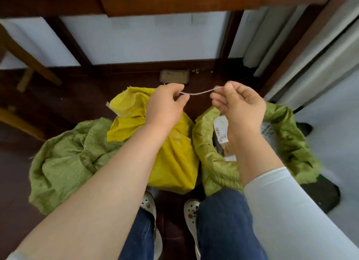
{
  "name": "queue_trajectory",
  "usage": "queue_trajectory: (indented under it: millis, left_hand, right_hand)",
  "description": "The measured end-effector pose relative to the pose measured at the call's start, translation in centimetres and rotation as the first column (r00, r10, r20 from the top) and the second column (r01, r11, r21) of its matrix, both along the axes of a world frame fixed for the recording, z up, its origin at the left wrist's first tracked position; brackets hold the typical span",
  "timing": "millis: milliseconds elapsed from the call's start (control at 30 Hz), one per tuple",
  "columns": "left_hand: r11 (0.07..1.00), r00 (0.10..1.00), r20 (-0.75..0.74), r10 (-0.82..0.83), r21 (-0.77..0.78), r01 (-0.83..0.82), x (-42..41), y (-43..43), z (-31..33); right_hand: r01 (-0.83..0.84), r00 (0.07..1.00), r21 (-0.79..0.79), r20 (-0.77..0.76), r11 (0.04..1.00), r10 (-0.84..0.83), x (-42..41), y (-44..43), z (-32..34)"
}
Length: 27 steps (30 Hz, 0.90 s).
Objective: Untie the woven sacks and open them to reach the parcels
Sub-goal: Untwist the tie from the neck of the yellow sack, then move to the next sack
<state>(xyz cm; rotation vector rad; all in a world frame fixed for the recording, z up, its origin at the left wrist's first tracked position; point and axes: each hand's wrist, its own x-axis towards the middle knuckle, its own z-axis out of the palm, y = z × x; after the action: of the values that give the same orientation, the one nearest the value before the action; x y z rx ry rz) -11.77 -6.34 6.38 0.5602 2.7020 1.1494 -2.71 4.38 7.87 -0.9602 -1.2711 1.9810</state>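
A thin white string [198,93] is stretched between my two hands above the sacks. My left hand [167,106] pinches one end and my right hand [236,104] pinches the other. Under my left hand stands a yellow woven sack [174,162] with its top bunched together. To the right a green woven sack [215,162] is open, and parcels with white labels [220,130] show inside it. Another green sack [64,158] lies crumpled at the left.
Dark wooden floor lies all around. A wooden table's legs [68,40] and a white wall stand behind the sacks. A flat grey object [174,76] lies on the floor beyond. A chair leg [29,65] is at the left. My feet in white clogs [191,211] are below.
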Motion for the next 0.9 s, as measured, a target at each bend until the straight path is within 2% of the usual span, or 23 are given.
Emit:
queue_trajectory:
  millis: [100,167,333,500,700,900]
  left_hand:
    - [0.997,0.995,-0.09,0.048,0.062,-0.042,1.5,0.8,4.5]
    - [0.988,0.991,-0.099,0.092,0.129,-0.079,2.7,1.5,7.5]
    - [0.975,0.998,-0.041,0.037,0.221,-0.027,5.5,3.6,13.8]
    - [0.955,0.995,-0.086,-0.054,0.287,0.077,6.7,7.2,19.4]
    - [0.919,0.995,-0.037,-0.094,0.382,0.101,6.0,11.4,25.0]
    - [0.909,0.996,-0.015,-0.085,0.408,0.084,3.3,13.9,27.5]
  right_hand:
    - [0.05,0.998,0.046,-0.04,0.998,-0.049,2.1,0.9,4.3]
    - [0.091,0.991,0.054,-0.1,0.994,-0.085,3.6,1.7,7.1]
    - [0.155,0.916,-0.161,-0.346,0.975,-0.203,7.2,3.9,13.9]
    - [0.182,0.859,-0.243,-0.433,0.953,-0.274,8.2,6.5,20.2]
    - [0.21,0.872,-0.158,-0.416,0.965,-0.258,6.0,9.3,25.0]
    - [0.259,0.944,-0.062,-0.197,0.964,-0.266,1.0,12.2,27.3]
